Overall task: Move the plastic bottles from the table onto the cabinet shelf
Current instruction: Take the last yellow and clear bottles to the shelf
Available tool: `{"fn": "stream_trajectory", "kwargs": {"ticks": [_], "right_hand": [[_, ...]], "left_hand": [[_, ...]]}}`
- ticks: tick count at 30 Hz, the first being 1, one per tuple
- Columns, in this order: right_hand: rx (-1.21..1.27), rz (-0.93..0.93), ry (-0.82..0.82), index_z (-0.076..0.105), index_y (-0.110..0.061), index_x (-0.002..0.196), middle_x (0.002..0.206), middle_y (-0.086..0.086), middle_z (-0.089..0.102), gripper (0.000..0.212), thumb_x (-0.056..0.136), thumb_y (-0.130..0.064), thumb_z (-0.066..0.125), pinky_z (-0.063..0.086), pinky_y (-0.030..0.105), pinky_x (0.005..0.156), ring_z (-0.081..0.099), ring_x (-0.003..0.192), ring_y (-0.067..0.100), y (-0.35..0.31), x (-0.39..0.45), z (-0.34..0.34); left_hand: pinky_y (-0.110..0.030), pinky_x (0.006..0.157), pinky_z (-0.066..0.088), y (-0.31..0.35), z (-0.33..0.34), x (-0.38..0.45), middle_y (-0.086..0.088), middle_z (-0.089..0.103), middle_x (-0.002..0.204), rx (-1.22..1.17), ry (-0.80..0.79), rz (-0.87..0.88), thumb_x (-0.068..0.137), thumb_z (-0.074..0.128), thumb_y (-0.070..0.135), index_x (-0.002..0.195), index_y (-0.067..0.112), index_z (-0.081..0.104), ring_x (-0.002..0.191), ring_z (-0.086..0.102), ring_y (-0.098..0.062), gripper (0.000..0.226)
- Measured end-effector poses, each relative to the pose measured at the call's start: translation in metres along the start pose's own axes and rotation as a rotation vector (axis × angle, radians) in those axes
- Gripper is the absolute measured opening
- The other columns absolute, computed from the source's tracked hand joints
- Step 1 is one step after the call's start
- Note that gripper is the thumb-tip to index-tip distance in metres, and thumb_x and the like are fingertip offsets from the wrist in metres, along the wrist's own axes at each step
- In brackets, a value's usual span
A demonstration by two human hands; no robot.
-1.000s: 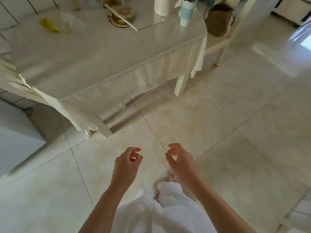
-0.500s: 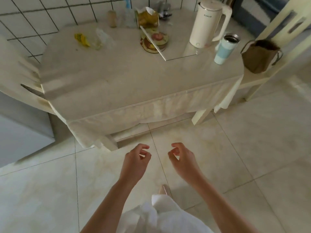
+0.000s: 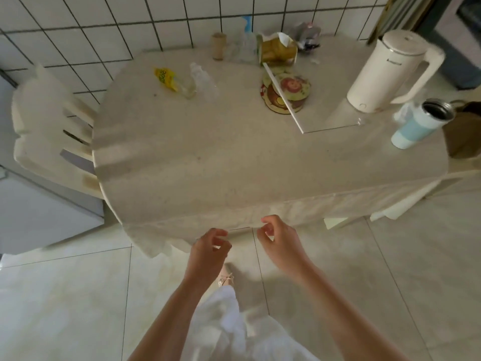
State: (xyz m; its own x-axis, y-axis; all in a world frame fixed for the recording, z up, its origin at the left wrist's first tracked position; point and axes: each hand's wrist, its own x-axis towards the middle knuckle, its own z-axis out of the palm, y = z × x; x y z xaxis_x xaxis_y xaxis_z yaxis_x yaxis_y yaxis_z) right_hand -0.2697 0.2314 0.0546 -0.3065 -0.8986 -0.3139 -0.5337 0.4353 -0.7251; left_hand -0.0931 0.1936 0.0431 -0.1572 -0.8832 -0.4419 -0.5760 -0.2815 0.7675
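A clear plastic bottle with a yellow label [image 3: 173,81] lies on its side at the far left of the table [image 3: 234,162]. Beside it lies another clear, crumpled bottle [image 3: 201,78]. A clear bottle with a blue top [image 3: 246,40] stands near the tiled wall. My left hand [image 3: 208,250] and my right hand [image 3: 279,242] hang just before the table's near edge, fingers loosely curled, holding nothing. No cabinet shelf is in view.
A white kettle [image 3: 387,71] and a pale blue tumbler [image 3: 419,125] stand at the table's right. Round coasters [image 3: 286,91], a yellow tissue box [image 3: 278,49] and a cardboard roll [image 3: 218,45] sit at the back. A white chair [image 3: 49,131] stands left, a brown bag [image 3: 463,131] right.
The view has swung up and closer to the table, so its whole top now shows. Both hands stay empty and have come up to the table's near edge.
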Motion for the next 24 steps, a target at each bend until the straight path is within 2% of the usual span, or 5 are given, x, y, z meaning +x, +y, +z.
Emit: {"fn": "stream_trajectory", "kwargs": {"ticks": [5, 7, 14, 17, 24], "right_hand": [[-0.004, -0.012, -0.008, 0.053, -0.012, 0.124, 0.108, 0.003, 0.065, 0.035, 0.093, -0.027, 0.055, 0.042, 0.022, 0.082, 0.06, 0.103, 0.018, -0.047, 0.072, 0.011], [-0.012, -0.029, -0.003, 0.054, -0.011, 0.124, 0.108, 0.004, 0.065, 0.036, 0.092, -0.027, 0.056, 0.044, 0.025, 0.087, 0.06, 0.104, 0.018, -0.061, 0.095, 0.015], [-0.027, -0.032, -0.051, 0.054, -0.011, 0.124, 0.109, 0.004, 0.065, 0.036, 0.092, -0.027, 0.056, 0.044, 0.026, 0.09, 0.06, 0.105, 0.019, -0.098, 0.159, 0.025], [-0.041, -0.034, -0.082, 0.054, -0.013, 0.124, 0.111, 0.002, 0.065, 0.036, 0.092, -0.029, 0.056, 0.044, 0.025, 0.09, 0.059, 0.106, 0.016, -0.108, 0.189, 0.024], [-0.079, -0.083, -0.098, 0.057, -0.008, 0.121, 0.105, 0.005, 0.068, 0.035, 0.09, -0.024, 0.06, 0.042, 0.022, 0.086, 0.063, 0.103, 0.02, -0.134, 0.292, 0.009]], "left_hand": [[-0.033, 0.07, 0.056, 0.015, -0.046, 0.073, -0.002, 0.073, 0.083, -0.026, 0.006, -0.003, 0.089, 0.061, 0.01, 0.097, 0.025, 0.063, 0.071, 0.071, -0.017, 0.017], [-0.032, 0.067, 0.054, 0.02, -0.061, 0.098, -0.002, 0.073, 0.082, -0.032, 0.026, -0.001, 0.089, 0.061, 0.009, 0.096, 0.026, 0.063, 0.069, 0.071, -0.018, 0.019], [-0.029, 0.065, 0.053, 0.035, -0.088, 0.167, 0.004, 0.073, 0.078, -0.07, 0.079, -0.042, 0.088, 0.062, 0.011, 0.085, 0.038, 0.06, 0.063, 0.07, -0.011, 0.027], [-0.028, 0.062, 0.051, 0.042, -0.091, 0.194, 0.003, 0.073, 0.077, -0.09, 0.086, -0.064, 0.087, 0.062, 0.009, 0.086, 0.036, 0.061, 0.06, 0.07, -0.01, 0.027], [-0.033, 0.066, 0.053, 0.092, -0.104, 0.289, -0.003, 0.073, 0.078, -0.111, 0.13, -0.1, 0.086, 0.062, 0.005, 0.092, 0.024, 0.064, 0.065, 0.069, -0.022, 0.02]]}}
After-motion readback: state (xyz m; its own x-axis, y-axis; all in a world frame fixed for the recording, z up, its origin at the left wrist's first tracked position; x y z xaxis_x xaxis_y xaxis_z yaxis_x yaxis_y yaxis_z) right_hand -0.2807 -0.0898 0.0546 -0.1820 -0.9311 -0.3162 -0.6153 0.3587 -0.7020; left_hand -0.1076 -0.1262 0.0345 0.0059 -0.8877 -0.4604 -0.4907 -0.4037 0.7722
